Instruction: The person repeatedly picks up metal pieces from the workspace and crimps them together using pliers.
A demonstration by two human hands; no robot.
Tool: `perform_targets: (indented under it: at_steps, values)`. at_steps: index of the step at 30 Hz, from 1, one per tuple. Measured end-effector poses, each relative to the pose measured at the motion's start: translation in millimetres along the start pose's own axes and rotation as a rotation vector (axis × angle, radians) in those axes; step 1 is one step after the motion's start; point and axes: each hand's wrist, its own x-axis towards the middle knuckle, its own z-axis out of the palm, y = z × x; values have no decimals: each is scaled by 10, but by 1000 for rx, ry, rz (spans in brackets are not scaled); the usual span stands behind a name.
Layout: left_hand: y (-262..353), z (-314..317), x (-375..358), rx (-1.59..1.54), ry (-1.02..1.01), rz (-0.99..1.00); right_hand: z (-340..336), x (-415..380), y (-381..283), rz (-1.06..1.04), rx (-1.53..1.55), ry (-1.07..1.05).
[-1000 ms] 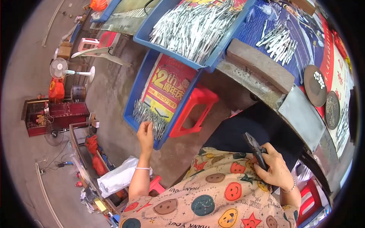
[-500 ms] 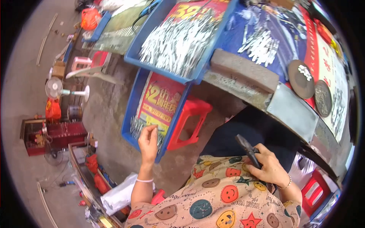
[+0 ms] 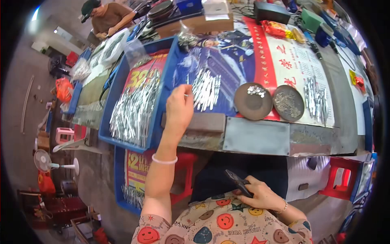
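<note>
My left hand (image 3: 179, 109) reaches over the table, its fingers pinched together at the left edge of a loose pile of thin silvery metal strips (image 3: 206, 91). What sits between those fingertips, if anything, is too small to make out. Close to my lap, my right hand (image 3: 262, 196) is closed round dark-handled pliers (image 3: 237, 183), their jaws pointing up and left. Left of my left arm stands a blue tray (image 3: 105, 129) heaped with more metal strips (image 3: 136, 112). A lower blue tray (image 3: 118, 179), partly behind my forearm, holds further thin metal pieces (image 3: 134, 197).
Two dark round dishes (image 3: 248, 109) (image 3: 289, 116) hold small metal parts. Another row of strips (image 3: 316, 99) lies on the printed sheet at right. A metal block (image 3: 203, 123) and a plate (image 3: 256, 135) line the table's front edge. Another person (image 3: 111, 18) sits at the far left.
My left hand has moved from the lower blue tray up to the strip pile on the table. The view has swung up and right. My right hand still grips the pliers.
</note>
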Motion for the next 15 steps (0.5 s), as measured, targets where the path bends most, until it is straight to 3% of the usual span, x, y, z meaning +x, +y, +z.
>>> perform_targets:
  at_steps: [3,6,13,15]
  values:
    - [-142,218,390,395,37,-5,11,-83,166,40,29,34]
    - [-168,287,614,521,-100,-160,-12,-99,246,38,17,45]
    - [-366,290,810,506,-280,-134,-61,16,423,-63,-37,3]
    - [-424,250,795,434,-218,-73,-58,60,434,-90,-78,21]
